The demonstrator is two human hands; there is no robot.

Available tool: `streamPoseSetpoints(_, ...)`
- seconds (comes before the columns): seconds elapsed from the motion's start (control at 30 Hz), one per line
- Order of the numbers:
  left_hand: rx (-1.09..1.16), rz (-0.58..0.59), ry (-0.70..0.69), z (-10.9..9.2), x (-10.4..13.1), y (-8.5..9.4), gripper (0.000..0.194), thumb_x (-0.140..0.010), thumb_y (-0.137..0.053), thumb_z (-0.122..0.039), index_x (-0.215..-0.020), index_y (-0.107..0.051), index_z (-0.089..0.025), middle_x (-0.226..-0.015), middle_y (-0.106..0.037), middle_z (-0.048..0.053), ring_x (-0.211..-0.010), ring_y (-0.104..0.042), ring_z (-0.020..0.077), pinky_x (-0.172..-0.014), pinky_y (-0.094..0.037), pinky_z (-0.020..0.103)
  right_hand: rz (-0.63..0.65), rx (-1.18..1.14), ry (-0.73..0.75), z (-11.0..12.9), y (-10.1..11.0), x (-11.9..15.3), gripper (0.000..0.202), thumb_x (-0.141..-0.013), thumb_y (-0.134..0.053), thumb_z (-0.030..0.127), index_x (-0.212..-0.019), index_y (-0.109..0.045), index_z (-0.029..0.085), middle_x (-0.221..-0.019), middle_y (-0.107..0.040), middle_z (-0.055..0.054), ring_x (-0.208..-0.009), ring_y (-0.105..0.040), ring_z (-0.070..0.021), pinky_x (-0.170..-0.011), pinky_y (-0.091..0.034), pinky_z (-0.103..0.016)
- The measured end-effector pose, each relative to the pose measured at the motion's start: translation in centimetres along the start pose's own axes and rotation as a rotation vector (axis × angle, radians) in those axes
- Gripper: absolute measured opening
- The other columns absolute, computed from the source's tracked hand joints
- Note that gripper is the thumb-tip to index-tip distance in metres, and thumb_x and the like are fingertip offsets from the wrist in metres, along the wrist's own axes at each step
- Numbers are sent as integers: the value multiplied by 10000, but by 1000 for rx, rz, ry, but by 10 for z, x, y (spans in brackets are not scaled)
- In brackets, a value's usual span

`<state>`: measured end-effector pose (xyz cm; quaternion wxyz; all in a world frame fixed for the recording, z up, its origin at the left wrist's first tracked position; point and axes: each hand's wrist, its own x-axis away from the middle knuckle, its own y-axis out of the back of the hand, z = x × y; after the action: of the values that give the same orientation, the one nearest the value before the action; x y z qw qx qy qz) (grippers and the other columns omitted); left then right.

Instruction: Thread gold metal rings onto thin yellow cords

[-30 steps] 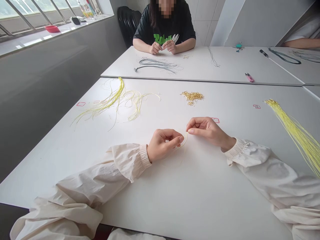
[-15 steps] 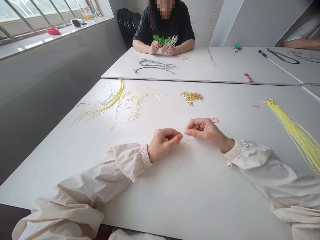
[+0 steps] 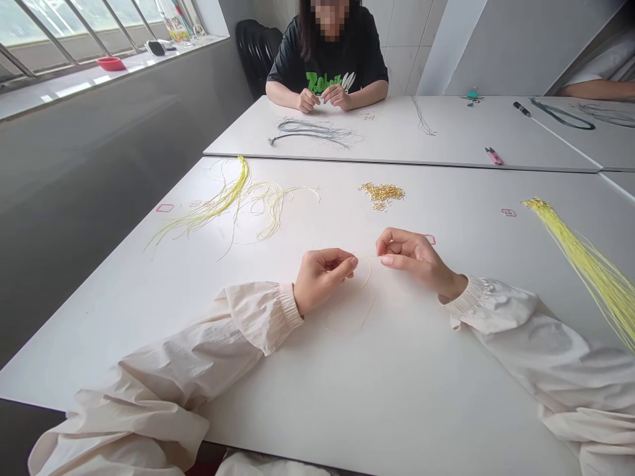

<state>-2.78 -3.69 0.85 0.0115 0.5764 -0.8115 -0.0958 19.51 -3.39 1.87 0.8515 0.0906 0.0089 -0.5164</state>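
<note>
Between my two hands a thin pale yellow cord (image 3: pixel 368 274) runs short and nearly level, with a loose length curving down over the white table (image 3: pixel 397 396). My left hand (image 3: pixel 325 277) pinches it between thumb and forefinger. My right hand (image 3: pixel 414 261) has thumb and forefinger closed on the cord's other side; any small part at its fingertips is too tiny to make out. Beyond my hands lies a pile of small gold pieces (image 3: pixel 383 193). Loose yellow cords (image 3: pixel 233 192) spread at the left, and a thick yellow cord bundle (image 3: pixel 585 258) lies at the right.
Across the table a person in a black shirt (image 3: pixel 337 59) works with both hands near grey cords (image 3: pixel 312 132). Pink snips (image 3: pixel 494 156) and a black pen-like tool (image 3: pixel 521 108) lie on the far table. Another person's forearm (image 3: pixel 600 90) shows at the far right.
My hands have moved apart, the left slightly left and up, the right slightly right, and the cord now spans the gap between them. The view has shifted slightly.
</note>
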Motion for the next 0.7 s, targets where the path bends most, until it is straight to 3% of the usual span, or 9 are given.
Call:
streamPoseSetpoints(0.23,18,10,-25,-1,0,-1,250,-837,-685,-355,-746,-710,-123,-600,-623,15,-523,-500,84,-512,-419,204,18,132,-98,-5,-5,-1,118,-917,-587,269,-1012,-571,201,-552,-265,88,-510,-243,-84,-520,-218,-250)
streamPoseSetpoints(0.5,-8,81,-67,-1,1,0,238,-856,-670,-323,-730,-697,-122,-608,-625,19,-540,-507,87,-524,-413,212,-16,128,-105,-8,-10,-2,191,-924,-593,334,-1060,-594,200,-552,-243,90,-509,-221,-82,-520,-214,-252)
streamPoseSetpoints(0.6,-31,103,-73,0,1,0,242,-855,-668,-323,-729,-696,-118,-609,-628,21,-532,-485,83,-515,-395,213,-27,80,-100,-5,-10,-3,187,-909,-611,354,-985,-628,185,-553,-300,75,-520,-251,-84,-527,-233,-256)
streamPoseSetpoints(0.7,-53,127,-66,2,1,0,241,-855,-664,-322,-737,-700,-115,-607,-627,22,-526,-470,83,-502,-376,215,-39,16,-75,-2,-6,-4,193,-876,-650,362,-874,-653,170,-657,-477,15,-597,-372,-99,-572,-300,-265)
